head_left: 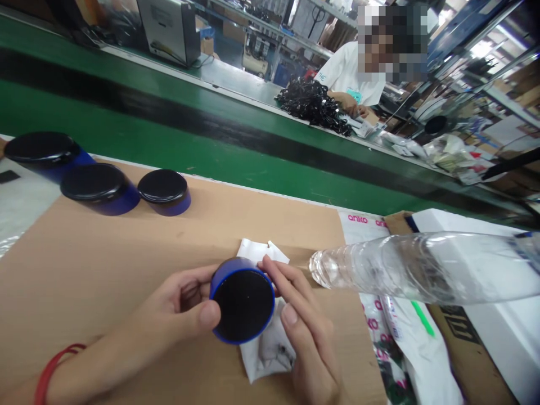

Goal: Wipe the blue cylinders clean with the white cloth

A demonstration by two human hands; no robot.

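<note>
A short blue cylinder with a flat black face [242, 305] is held up over the cardboard, its face tilted toward me. My left hand [181, 304] is closed on its left side, thumb at the front edge and fingers behind. My right hand [310, 332] is at its right, fingers stretched out with their tips by the upper right rim. The right thumb stands apart from the cylinder. Under the hands lies a white packet [270, 343], partly hidden. Similar blue cylinders with glossy black tops stand at the far left: one small [164, 191], one wider [99, 188], another [46, 152] behind.
A clear plastic bottle [405, 267] juts in from the right. Beside it are a white box [502, 343] and printed plastic bags [417, 343]. Beyond the cardboard [202, 222] runs a green belt [236, 152]. Across it, a person [354, 73] works near a black cable pile [312, 104].
</note>
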